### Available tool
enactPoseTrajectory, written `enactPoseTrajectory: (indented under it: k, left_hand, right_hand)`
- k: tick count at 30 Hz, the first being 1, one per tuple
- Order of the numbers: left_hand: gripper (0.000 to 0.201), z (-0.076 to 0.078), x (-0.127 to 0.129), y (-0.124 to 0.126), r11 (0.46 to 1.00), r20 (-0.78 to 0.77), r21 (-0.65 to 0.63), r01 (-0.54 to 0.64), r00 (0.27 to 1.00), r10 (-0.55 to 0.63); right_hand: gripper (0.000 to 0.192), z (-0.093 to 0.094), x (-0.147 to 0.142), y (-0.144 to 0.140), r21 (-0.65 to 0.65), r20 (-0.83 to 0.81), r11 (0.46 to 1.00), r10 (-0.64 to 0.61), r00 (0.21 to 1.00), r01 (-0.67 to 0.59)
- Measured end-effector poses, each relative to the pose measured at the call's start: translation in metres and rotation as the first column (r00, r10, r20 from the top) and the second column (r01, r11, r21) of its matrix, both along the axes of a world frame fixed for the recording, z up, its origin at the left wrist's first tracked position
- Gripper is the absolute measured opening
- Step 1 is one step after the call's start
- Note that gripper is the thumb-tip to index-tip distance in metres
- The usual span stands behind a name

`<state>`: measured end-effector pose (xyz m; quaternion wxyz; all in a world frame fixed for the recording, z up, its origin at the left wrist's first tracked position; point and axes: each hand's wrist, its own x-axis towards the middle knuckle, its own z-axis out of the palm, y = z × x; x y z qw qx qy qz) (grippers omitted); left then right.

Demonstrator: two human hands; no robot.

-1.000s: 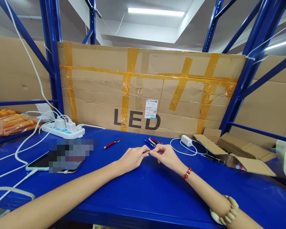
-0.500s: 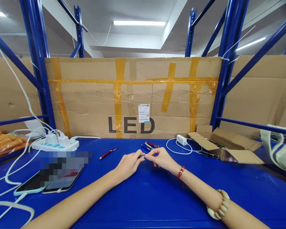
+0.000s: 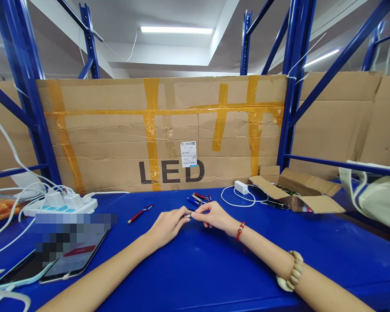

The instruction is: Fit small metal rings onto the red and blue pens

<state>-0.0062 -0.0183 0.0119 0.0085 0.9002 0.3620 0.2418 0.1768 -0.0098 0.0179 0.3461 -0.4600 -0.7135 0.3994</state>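
Observation:
Both hands meet over the blue table (image 3: 214,268) and pinch one small pen-shaped item with a silver end (image 3: 188,215). My left hand (image 3: 164,225) grips its left part with thumb and fingers. My right hand (image 3: 214,215) holds the right part between fingertips. Just behind the hands lies a small heap of similar red and blue pen-shaped items (image 3: 198,198). A single red one with a clip (image 3: 139,213) lies apart to the left.
A taped cardboard wall marked LED (image 3: 169,134) closes the back. Left are a white power strip (image 3: 60,204) with chargers and cables, and two phones (image 3: 52,266). Right are a white charger (image 3: 241,187), an open cardboard box (image 3: 295,195) and a cloth bag (image 3: 377,197).
The view has swung to the right and slightly down, so everything sits further left in frame. Both hands stay together on the small item, with little change in grip.

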Motion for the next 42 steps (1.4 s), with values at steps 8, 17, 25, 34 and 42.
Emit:
enactPoseTrajectory:
  k: [8,17,25,34,42]
  left_hand:
    - [0.017,-0.0005,-0.0006,0.001,1.0,-0.004,-0.006,0.006,1.0,-0.006]
    - [0.016,0.0009,0.0001,-0.0009,0.999,-0.005,-0.032,0.001,1.0,-0.001]
    - [0.016,-0.0006,0.0004,0.0003,0.999,-0.011,-0.043,0.013,1.0,-0.014]
    - [0.014,-0.0009,0.0006,-0.0005,0.999,0.003,-0.043,0.028,1.0,-0.027]
    - [0.011,-0.0023,0.0013,0.0001,0.999,0.003,-0.024,0.028,1.0,-0.028]
  right_hand:
    - [0.037,-0.0007,0.0003,0.0013,-0.021,-0.01,1.0,0.021,1.0,-0.022]
    - [0.038,-0.0009,0.0016,0.0009,-0.03,0.0,0.999,0.017,1.0,-0.017]
    - [0.037,0.0019,0.0021,-0.0012,-0.042,-0.007,0.999,0.029,1.0,-0.03]
    - [0.039,0.0012,0.002,-0.0023,-0.074,-0.014,0.997,0.016,1.0,-0.017]
    - [0.036,0.0019,0.0013,-0.0044,-0.109,-0.051,0.994,0.004,0.999,-0.009]
